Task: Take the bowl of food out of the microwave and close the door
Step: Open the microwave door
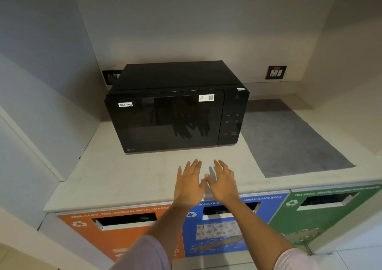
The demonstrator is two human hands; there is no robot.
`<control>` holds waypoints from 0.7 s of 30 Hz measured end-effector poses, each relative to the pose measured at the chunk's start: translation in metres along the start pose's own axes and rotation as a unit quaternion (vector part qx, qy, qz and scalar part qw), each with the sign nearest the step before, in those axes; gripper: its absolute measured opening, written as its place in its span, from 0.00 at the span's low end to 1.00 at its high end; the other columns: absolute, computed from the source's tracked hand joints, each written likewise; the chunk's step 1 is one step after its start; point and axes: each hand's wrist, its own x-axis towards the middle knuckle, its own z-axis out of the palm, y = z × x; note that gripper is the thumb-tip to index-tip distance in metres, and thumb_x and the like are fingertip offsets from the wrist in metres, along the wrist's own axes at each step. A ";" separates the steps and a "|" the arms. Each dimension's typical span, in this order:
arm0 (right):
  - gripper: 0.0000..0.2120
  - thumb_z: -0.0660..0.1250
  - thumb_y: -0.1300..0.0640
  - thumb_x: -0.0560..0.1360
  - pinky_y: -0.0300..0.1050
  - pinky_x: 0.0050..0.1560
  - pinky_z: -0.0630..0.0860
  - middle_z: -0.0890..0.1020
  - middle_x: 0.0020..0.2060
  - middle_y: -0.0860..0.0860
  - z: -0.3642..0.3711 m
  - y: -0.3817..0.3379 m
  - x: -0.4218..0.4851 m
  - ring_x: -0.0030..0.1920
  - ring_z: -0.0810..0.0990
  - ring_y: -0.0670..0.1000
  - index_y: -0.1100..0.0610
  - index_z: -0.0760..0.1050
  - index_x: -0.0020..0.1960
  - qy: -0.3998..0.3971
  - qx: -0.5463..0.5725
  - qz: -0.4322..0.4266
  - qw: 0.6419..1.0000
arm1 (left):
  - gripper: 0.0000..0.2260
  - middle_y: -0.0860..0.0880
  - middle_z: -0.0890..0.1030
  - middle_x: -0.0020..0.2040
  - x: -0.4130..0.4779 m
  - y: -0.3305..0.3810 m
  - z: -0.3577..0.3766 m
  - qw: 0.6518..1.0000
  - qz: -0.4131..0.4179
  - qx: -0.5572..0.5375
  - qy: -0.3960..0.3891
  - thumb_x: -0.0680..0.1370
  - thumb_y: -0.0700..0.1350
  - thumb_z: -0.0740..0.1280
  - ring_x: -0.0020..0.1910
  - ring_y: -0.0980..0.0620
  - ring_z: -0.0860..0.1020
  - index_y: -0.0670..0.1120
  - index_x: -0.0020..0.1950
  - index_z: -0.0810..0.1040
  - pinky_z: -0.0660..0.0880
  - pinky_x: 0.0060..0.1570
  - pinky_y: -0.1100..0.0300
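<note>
Black glass is fronting the microwave (175, 106), and its door (165, 122) is sitting fully shut, so the bowl of food is not showing at all; I judge it to be inside, behind the dark pane, which is only reflecting the hands. How the bowl will handle is a guess: it is likely stiff, possibly hot, and holding loose food that could spill if tipped, so it is probably calling for a level, two-handed hold at the rim or under the sides. The door is coming first, and no handle is standing out on it; the seam beside the control panel (232, 122) looks like the place to pull or press. A "Non-Veg" label (125, 104) is sticking to the door's upper left corner. The microwave is resting on a pale surface (103, 176), with a grey mat (289, 141) lying just beside it on the right. The left hand (189, 184) and right hand (223, 184) are hovering side by side in front of the door, fingers spread, palms down, holding nothing. Below the surface's front edge, orange, blue and green recycling bins (217, 228) are lining up.
</note>
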 end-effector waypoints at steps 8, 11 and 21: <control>0.31 0.66 0.50 0.77 0.57 0.71 0.63 0.61 0.76 0.53 -0.029 0.021 0.066 0.74 0.61 0.58 0.52 0.58 0.76 0.027 0.241 0.131 0.961 | 0.29 0.53 0.47 0.81 0.049 0.018 -0.014 0.999 0.032 0.014 0.014 0.81 0.60 0.51 0.79 0.49 0.44 0.54 0.79 0.46 0.41 0.77 0.46; 0.29 0.63 0.54 0.79 0.54 0.71 0.63 0.60 0.77 0.53 -0.033 0.032 0.086 0.74 0.62 0.59 0.53 0.55 0.76 -0.024 0.319 0.167 0.933 | 0.29 0.53 0.45 0.81 0.069 0.027 -0.013 0.998 0.043 0.047 0.024 0.82 0.59 0.52 0.79 0.49 0.42 0.54 0.80 0.45 0.37 0.75 0.49; 0.29 0.53 0.45 0.81 0.51 0.76 0.56 0.62 0.76 0.57 -0.045 0.048 0.163 0.76 0.60 0.56 0.61 0.56 0.76 -0.079 0.717 0.318 0.615 | 0.30 0.52 0.46 0.81 0.128 0.044 -0.017 0.975 0.142 0.150 0.083 0.81 0.51 0.57 0.79 0.49 0.42 0.52 0.79 0.47 0.39 0.77 0.46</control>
